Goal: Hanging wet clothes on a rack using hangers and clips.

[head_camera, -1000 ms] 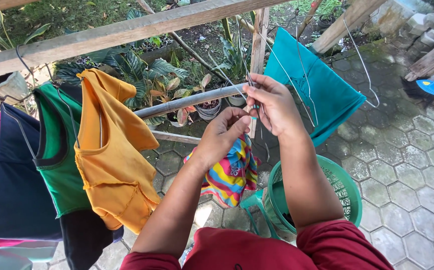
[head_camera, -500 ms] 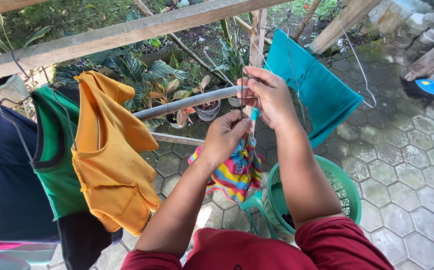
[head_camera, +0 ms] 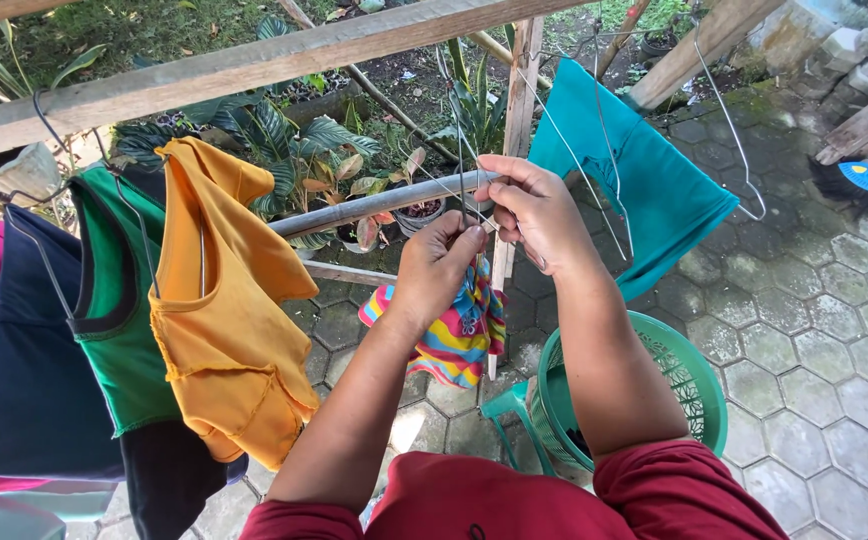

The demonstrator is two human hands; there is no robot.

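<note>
Gripping a striped multicoloured cloth (head_camera: 451, 335), left hand (head_camera: 436, 272) closed | right hand (head_camera: 534, 212) pinching a wire hanger (head_camera: 466, 160) | green basket (head_camera: 699, 372) below.

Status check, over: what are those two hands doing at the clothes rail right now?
Left hand gripping striped multicolour cloth. Right hand pinching wire hanger above it. Green basket below; yellow shirt hangs clear to the left.

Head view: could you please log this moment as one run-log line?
left hand: grips striped multicoloured garment | right hand: holds wire hanger | below: green laundry basket | left: yellow top hanging
</note>
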